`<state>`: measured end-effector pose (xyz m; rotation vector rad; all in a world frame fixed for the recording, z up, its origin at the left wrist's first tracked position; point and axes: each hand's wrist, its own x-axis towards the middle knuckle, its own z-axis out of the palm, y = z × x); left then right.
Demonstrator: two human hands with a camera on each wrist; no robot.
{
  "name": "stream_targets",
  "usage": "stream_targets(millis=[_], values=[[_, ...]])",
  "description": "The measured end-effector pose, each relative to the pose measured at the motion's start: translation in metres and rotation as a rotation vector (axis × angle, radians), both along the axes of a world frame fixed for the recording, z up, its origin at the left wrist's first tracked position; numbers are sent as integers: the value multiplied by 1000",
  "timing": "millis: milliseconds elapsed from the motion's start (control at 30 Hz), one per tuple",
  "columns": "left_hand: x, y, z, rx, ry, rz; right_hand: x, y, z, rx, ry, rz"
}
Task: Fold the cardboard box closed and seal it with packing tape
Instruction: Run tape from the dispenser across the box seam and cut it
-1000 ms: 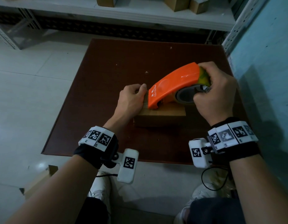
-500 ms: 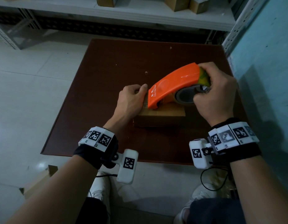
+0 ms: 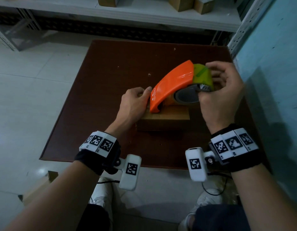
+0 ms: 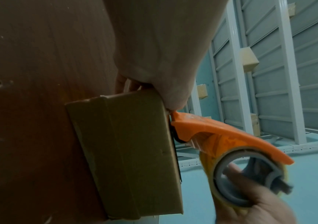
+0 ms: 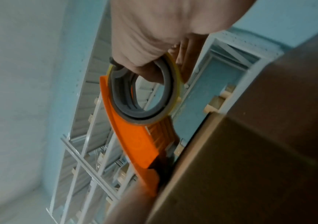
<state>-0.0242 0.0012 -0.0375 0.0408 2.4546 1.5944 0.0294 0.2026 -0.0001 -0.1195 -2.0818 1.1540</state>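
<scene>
The right hand (image 3: 219, 99) has loosened its fingers on the orange tape dispenser (image 3: 174, 85), whose nose sits on the cardboard box (image 3: 164, 120) mid-board (image 3: 97, 100), gripped by the left hand (image 3: 134, 104); regrip firmly, then pull flat along the seam.

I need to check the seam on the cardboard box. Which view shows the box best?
The left wrist view: the cardboard box fills the frame, with side and edges clear. In the head view, the tape dispenser and left hand hide most of its top. The right wrist view shows only a blurred corner.
</scene>
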Motion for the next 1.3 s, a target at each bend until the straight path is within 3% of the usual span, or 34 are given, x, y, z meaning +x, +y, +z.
stream_targets(millis=[133,267,400,567,1300], values=[[-1,0,-1,21,-11,7,3,-27,-4,-515,-37,196],[0,1,-3,24,-17,-1,1,-35,-2,-857,-13,182],[-2,0,-3,15,-16,11,-3,-39,-3,-991,-14,150],[-1,0,-3,24,-25,3,-3,-51,-7,-1141,-44,254],[-2,-3,-6,29,12,-15,-11,-16,6,-887,-80,450]])
